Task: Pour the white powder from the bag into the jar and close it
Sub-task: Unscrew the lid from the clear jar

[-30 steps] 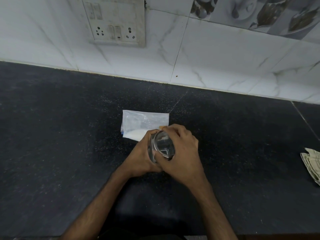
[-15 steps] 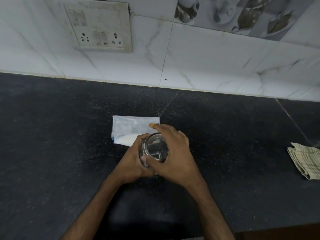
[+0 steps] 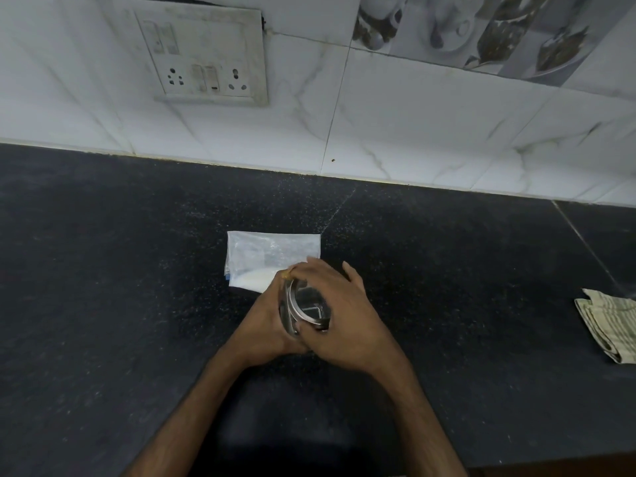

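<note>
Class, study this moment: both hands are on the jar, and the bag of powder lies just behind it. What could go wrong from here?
1. The lid looks tilted on the jar under the right hand; it could slip and drop onto the counter.
2. The bag lies right behind the left hand, with powder bunched at its near edge; a knock or careless lift may spill it.

My left hand [image 3: 263, 321] was curled round the side of the jar [image 3: 285, 318]. My right hand [image 3: 347, 315] gripped the lid [image 3: 309, 306] from the right, fingers arched over its far rim, thumb at the near rim. Both forearms reached in from below, the hands touching.
</note>
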